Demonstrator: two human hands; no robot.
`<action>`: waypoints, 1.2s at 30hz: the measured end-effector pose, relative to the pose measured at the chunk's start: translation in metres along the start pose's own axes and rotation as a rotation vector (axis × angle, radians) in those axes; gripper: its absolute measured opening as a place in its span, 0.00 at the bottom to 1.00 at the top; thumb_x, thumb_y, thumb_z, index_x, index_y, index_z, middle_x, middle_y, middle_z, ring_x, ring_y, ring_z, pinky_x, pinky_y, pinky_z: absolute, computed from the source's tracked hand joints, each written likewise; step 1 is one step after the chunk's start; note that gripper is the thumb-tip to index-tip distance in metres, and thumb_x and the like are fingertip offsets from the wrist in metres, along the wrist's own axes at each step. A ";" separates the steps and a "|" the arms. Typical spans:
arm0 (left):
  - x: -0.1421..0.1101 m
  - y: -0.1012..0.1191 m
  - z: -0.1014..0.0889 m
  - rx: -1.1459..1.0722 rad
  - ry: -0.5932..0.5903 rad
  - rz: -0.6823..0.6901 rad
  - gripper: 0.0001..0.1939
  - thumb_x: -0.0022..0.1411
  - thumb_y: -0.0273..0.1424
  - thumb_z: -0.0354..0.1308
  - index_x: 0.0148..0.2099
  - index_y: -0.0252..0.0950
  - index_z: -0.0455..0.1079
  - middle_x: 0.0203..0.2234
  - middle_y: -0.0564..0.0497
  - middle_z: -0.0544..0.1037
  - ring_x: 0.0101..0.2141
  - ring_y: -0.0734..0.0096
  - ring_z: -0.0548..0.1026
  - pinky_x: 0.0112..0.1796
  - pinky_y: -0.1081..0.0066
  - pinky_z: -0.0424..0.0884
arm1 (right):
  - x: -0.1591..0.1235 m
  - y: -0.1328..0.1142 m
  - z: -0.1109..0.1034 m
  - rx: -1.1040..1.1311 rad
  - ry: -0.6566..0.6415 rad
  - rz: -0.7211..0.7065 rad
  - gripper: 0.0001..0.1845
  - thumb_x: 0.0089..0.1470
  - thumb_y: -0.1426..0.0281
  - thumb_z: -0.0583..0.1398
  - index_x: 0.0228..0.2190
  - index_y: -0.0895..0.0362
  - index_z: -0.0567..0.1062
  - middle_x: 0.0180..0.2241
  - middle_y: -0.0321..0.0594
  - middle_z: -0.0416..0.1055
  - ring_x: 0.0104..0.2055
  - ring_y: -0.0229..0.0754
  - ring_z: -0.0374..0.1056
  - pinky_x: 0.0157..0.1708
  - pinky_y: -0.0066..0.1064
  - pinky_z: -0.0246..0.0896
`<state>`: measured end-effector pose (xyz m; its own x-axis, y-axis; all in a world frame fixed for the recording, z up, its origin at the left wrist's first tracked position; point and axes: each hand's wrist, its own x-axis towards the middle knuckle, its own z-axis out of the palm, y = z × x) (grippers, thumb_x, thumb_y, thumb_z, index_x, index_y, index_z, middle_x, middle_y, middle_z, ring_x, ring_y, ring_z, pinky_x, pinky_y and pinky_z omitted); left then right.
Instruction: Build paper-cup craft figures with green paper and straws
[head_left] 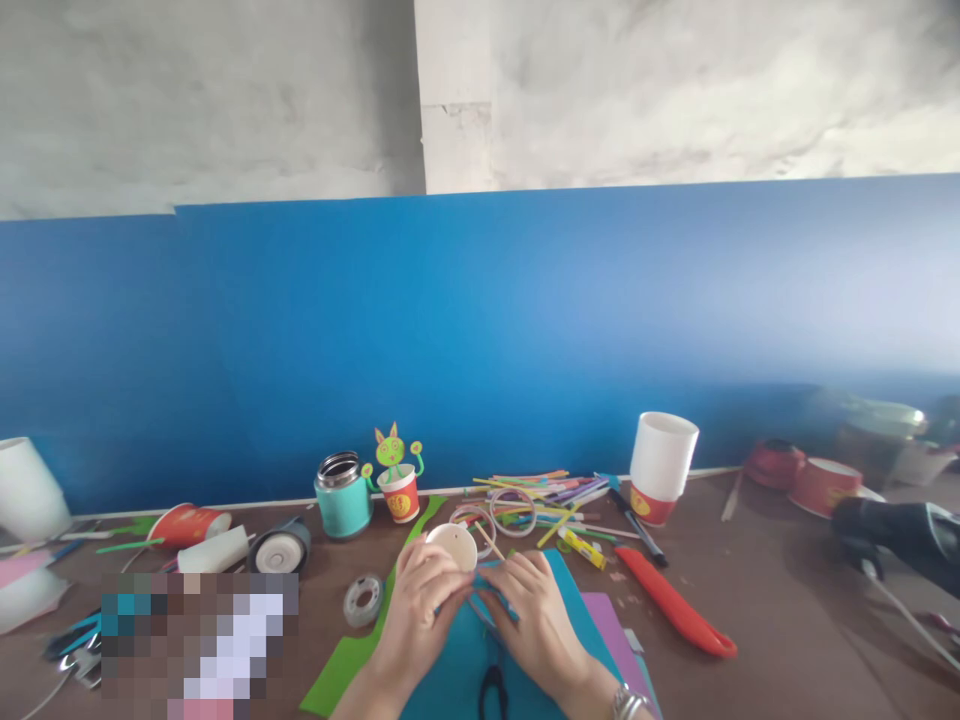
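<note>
My left hand (pixel 420 600) is closed around a white paper cup (pixel 453 545) lying on its side, bottom facing me. My right hand (pixel 532 610) pinches a thin blue strip (pixel 487 600) against the cup, and a wooden stick (pixel 489 541) pokes out beside the cup. Both hands rest over a teal sheet (pixel 465 670) on the brown table. Black scissors (pixel 493 692) lie on the sheet just below my hands.
A tape roll (pixel 364 600) and green paper (pixel 341 675) lie left. Behind: a teal jar (pixel 343 494), a red cup with a green bunny (pixel 397 480), coloured straws (pixel 540 495), stacked cups (pixel 660 465). A red tool (pixel 675 605) and glue gun (pixel 900 535) lie right.
</note>
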<state>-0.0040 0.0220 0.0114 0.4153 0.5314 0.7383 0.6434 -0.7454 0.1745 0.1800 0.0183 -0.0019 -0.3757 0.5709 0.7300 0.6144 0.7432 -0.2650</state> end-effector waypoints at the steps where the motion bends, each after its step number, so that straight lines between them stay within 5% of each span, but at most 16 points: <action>1: -0.001 -0.001 0.000 0.006 0.004 -0.007 0.06 0.64 0.30 0.55 0.38 0.41 0.73 0.28 0.54 0.78 0.35 0.68 0.73 0.49 0.59 0.63 | 0.000 0.000 0.000 -0.006 0.008 0.010 0.07 0.59 0.73 0.55 0.39 0.55 0.72 0.29 0.37 0.74 0.31 0.40 0.65 0.35 0.34 0.50; 12: -0.002 -0.001 0.003 -0.047 0.045 0.003 0.05 0.64 0.27 0.54 0.39 0.40 0.71 0.31 0.53 0.78 0.38 0.67 0.71 0.50 0.58 0.57 | -0.001 0.002 0.003 0.042 0.034 0.002 0.06 0.58 0.75 0.56 0.37 0.55 0.72 0.29 0.35 0.74 0.31 0.40 0.65 0.35 0.33 0.48; 36: 0.004 0.000 0.000 -0.157 0.026 0.050 0.04 0.62 0.29 0.58 0.38 0.41 0.74 0.28 0.57 0.79 0.33 0.70 0.72 0.45 0.63 0.61 | -0.001 -0.001 0.003 0.061 0.063 -0.049 0.07 0.60 0.75 0.54 0.36 0.54 0.72 0.28 0.35 0.74 0.29 0.39 0.65 0.35 0.33 0.48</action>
<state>-0.0024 0.0236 0.0147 0.4262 0.4826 0.7651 0.5133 -0.8255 0.2347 0.1776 0.0178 -0.0049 -0.3591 0.5117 0.7806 0.5518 0.7909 -0.2646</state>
